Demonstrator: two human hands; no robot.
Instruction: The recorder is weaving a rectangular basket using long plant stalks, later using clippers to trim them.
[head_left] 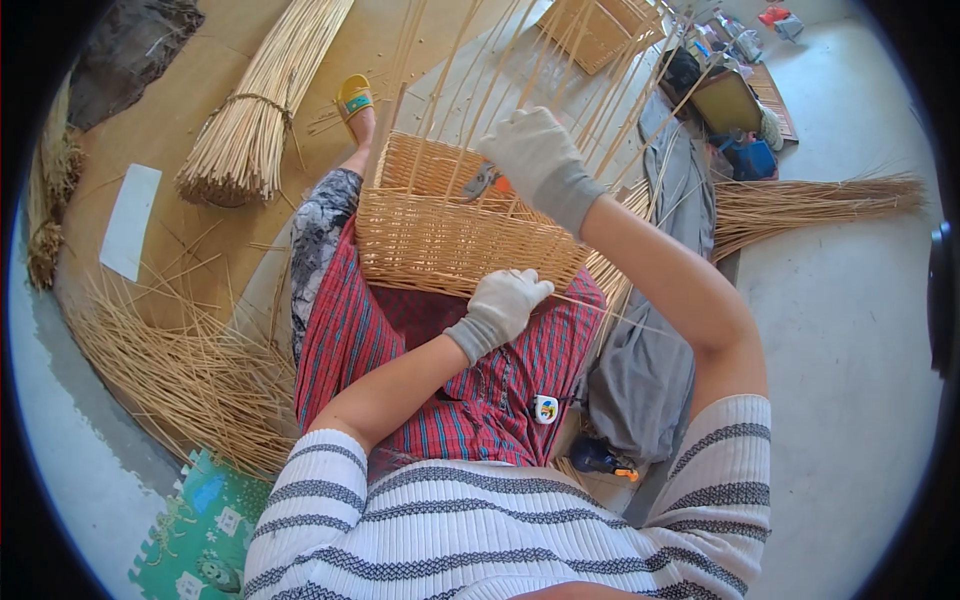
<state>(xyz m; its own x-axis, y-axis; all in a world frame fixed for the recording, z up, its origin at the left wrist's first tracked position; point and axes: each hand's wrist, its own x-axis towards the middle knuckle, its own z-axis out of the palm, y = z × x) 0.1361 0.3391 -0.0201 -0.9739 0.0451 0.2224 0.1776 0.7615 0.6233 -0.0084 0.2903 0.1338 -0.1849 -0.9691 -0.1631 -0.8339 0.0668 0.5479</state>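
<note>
A half-woven tan wicker basket [440, 240] rests tilted across my lap, with long upright stakes [480, 85] rising from its weave. At its near lower edge my left hand [505, 305], in a white knit glove, is closed with fingertips pinched on a thin wicker strand [615, 312] that runs off to the right. Over the basket's right part, my gloved right hand [540, 165] is bent into a fist. Beneath that fist show the grey metal jaws and an orange-red grip of a hand tool, seemingly shears [480, 181]; the palm around it is hidden.
A tied bundle of reeds [250, 140] lies at the far left, loose reeds [190, 370] nearer. Another reed bundle [820, 205] lies right, beyond a grey cloth [640, 370]. A second basket [600, 30] stands far off. A white tape measure [545, 409] rests by my lap.
</note>
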